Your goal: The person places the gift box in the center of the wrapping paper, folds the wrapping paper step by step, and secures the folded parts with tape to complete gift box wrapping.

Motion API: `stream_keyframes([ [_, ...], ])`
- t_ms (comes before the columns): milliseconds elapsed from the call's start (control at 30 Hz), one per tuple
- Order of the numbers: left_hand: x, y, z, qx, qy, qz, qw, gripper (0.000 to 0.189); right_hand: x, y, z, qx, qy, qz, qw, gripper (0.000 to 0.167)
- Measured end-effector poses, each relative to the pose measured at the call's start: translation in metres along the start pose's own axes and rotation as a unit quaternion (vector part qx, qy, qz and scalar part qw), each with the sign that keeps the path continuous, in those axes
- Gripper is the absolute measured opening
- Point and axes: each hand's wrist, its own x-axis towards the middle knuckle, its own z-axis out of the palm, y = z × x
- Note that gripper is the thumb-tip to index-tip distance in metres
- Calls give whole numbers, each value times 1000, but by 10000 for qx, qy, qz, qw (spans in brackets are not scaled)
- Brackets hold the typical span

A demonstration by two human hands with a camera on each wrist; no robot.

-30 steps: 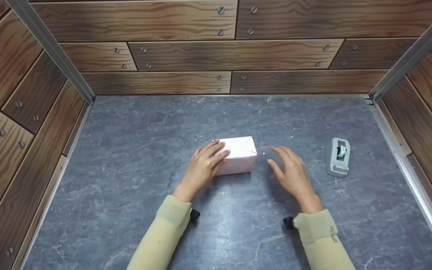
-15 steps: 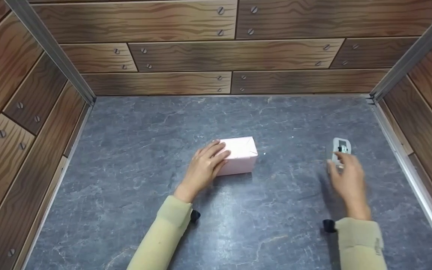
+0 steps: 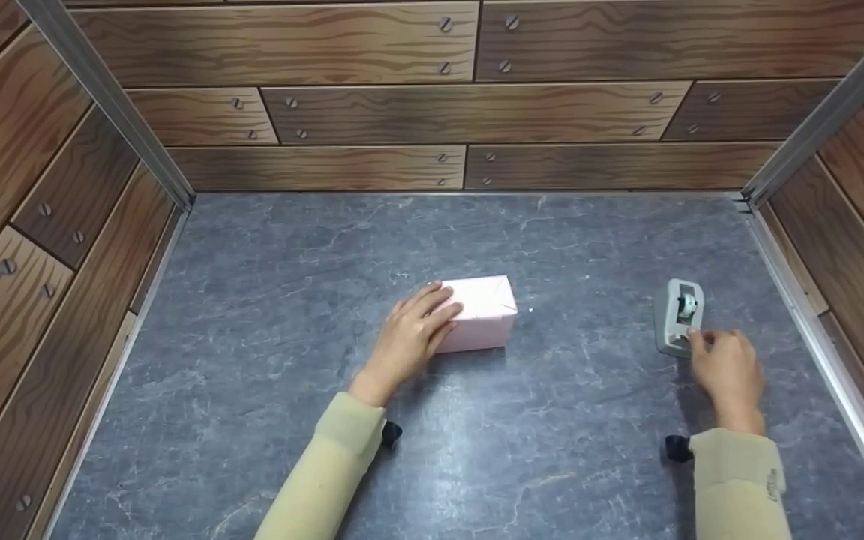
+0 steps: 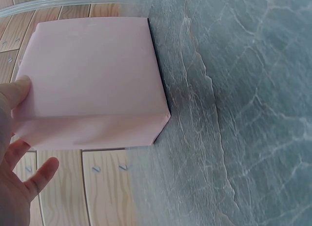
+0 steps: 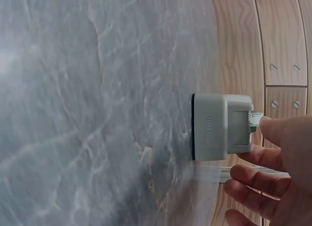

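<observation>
A pink paper-wrapped box [image 3: 481, 334] sits mid-table. My left hand [image 3: 402, 334] holds its left end, fingers over the top and thumb against the near side. In the left wrist view the thumb presses the broad pink face, and two fingers show below the box's edge. At the right, a grey tape dispenser [image 3: 666, 319] stands with its cutter end toward me. My right hand [image 3: 728, 367] is at that end, its thumb and index finger pinching the loose end of the clear tape [image 5: 256, 119]. The other fingers are loosely bent beside the dispenser, as the right wrist view shows.
The grey marbled tabletop [image 3: 312, 247] is bounded by wood-patterned walls [image 3: 372, 112] at the back and sides. A metal rail [image 3: 826, 360] runs along the right edge. A tiny white speck [image 3: 530, 309] lies just right of the box.
My right hand has moved from beside the box's right end over to the tape dispenser, then down to its cutter end. The left hand and the box have stayed in place.
</observation>
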Motion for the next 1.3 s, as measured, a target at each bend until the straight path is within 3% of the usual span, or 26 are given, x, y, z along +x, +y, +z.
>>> stream_keyframes([
  [400,1,0,2,36,-24,43,10000,28,5,-1,5,290,217,-77,9993,41],
  [800,0,0,2,27,2,-20,10000,27,12,-7,6,792,441,80,9959,32],
  [933,-1,0,2,14,-1,-37,10000,28,14,-7,4,891,325,294,9951,34],
  [1300,0,2,0,-11,-117,-122,9999,29,17,-11,-5,843,-340,423,9950,39],
])
